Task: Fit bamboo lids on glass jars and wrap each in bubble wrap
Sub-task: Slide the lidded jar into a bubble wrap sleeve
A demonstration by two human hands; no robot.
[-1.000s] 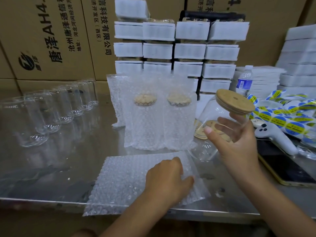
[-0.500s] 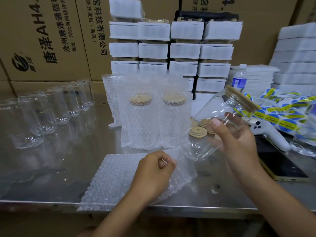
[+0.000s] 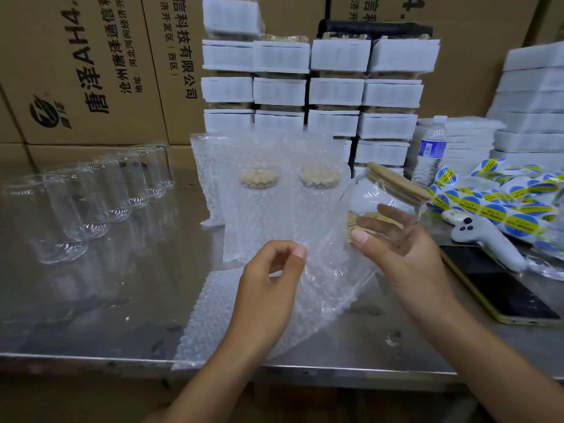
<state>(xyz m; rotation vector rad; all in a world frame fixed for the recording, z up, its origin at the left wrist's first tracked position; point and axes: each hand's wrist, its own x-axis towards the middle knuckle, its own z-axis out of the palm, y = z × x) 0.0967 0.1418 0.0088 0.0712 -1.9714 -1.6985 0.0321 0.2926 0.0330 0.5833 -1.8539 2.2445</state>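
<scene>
Scanning from the left: row of empty glass jars, lidless, upright on the steel table, in front of cardboard boxes. Near front edge, bubble wrap sheet, lower part flat on table, upper edge raised. Left hand closed in a pinch, thumb and forefinger gripping that raised edge. Behind it, wrapped jars upright, lids visible through the wrap. Further back, stacks of white packs. Right hand curled round a lidded jar, held clear of table, tilted, bamboo lid fitted and pointing up-right, base against the raised wrap; whether inside it, not determinable. Loose lids on the table behind, seen through the glass. At right: water bottle, sticker rolls in a heap, white handheld device, phone face-up on the table.
</scene>
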